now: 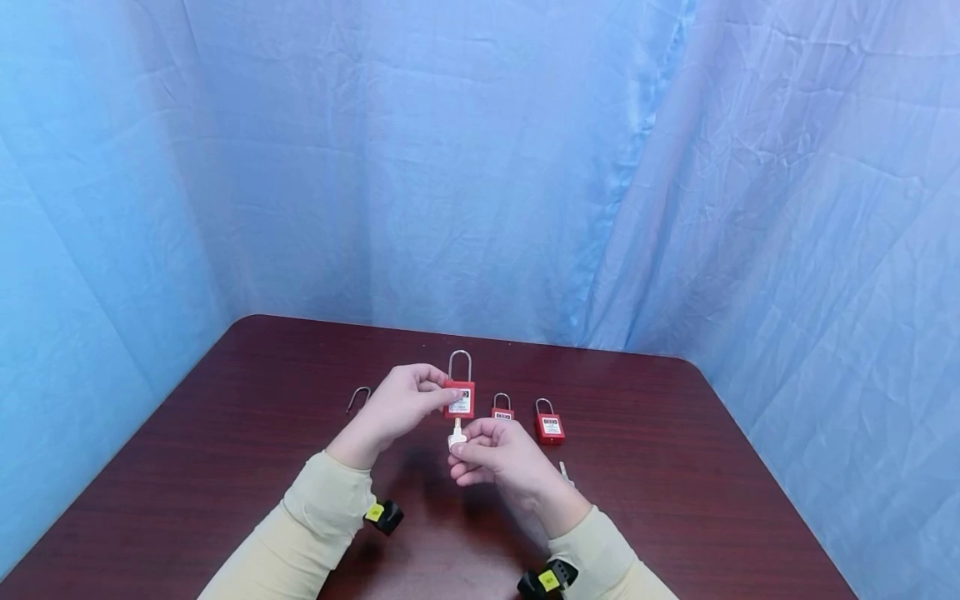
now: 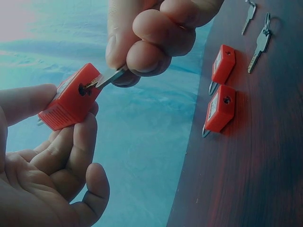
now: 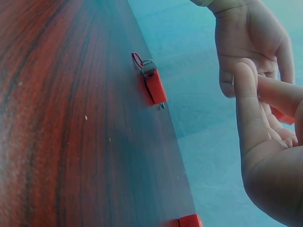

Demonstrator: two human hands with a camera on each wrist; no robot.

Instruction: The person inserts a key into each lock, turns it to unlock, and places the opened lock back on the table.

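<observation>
Centrally, above a dark red wooden table (image 1: 225,467), two hands meet in the air. Blue cloth (image 1: 525,167) hangs close behind the table's far edge and along both sides, so the hands have open table on their left, on their right and toward the person, while the space beyond them ends soon at the cloth.

The left hand (image 1: 401,404) reaches in from the left, wrist bent, with thumb and fingers pinching the body of a red long-shackle padlock (image 1: 459,398). The padlock is held upright off the table, its tall steel shackle rising above the hand. The right hand (image 1: 495,457) sits just below and nearer the person, its fingers curled around a key (image 2: 110,77). In the left wrist view the key's blade tip is in the keyhole on the padlock's underside.

Just beyond the right hand, two smaller red padlocks (image 1: 502,408) (image 1: 550,427) stand side by side on the table. A loose key (image 1: 566,475) lies close to the right wrist; the left wrist view shows two loose keys there. Well to the left of the left hand lies a bare steel shackle (image 1: 359,398). Both arms wear pale yellow sleeves (image 1: 315,517), with a small black device at each wrist.
</observation>
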